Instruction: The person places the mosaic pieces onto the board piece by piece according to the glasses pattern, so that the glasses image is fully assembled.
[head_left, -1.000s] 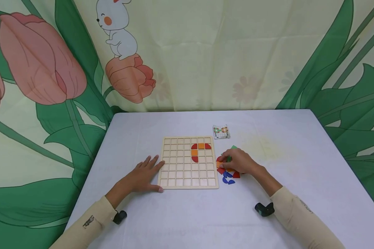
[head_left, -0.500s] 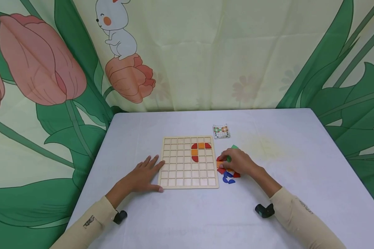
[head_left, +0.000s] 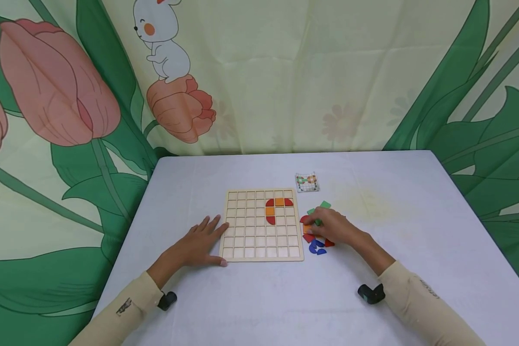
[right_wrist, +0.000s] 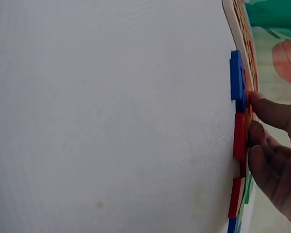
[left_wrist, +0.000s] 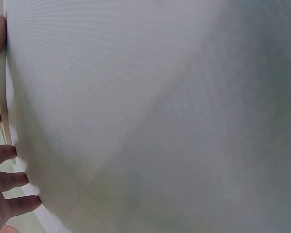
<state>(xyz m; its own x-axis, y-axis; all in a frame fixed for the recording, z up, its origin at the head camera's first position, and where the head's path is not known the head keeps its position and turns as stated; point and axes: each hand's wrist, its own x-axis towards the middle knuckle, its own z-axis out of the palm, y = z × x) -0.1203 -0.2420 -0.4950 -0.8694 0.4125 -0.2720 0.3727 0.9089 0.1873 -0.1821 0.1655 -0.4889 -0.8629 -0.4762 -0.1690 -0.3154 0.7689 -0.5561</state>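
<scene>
In the head view, a wooden grid board (head_left: 246, 240) lies on the table, with red rounded tiles (head_left: 270, 220) and orange square tiles (head_left: 278, 202) set in its upper right cells. My left hand (head_left: 199, 245) rests at the board's left side, fingers spread, its thumb and index finger touching the frame. Right of the board, my right hand (head_left: 335, 226) reaches down into a pile of loose tiles. Its thumb and fingers are bent around an orange tile (head_left: 306, 229) at the pile's left side. The palm side hides part of the pile.
Blue tiles (head_left: 314, 248) and red tiles (head_left: 308, 238) lie nearest the person, green tiles (head_left: 325, 204) farther back. A small printed pattern card (head_left: 307, 182) lies behind the board's right corner. A white cloth covers the table (head_left: 259, 302), with a patterned curtain (head_left: 268, 96) behind.
The right hand has shifted slightly right, and the orange and red tiles at its fingertips have slid a little away from the board. The left hand stays in place.
</scene>
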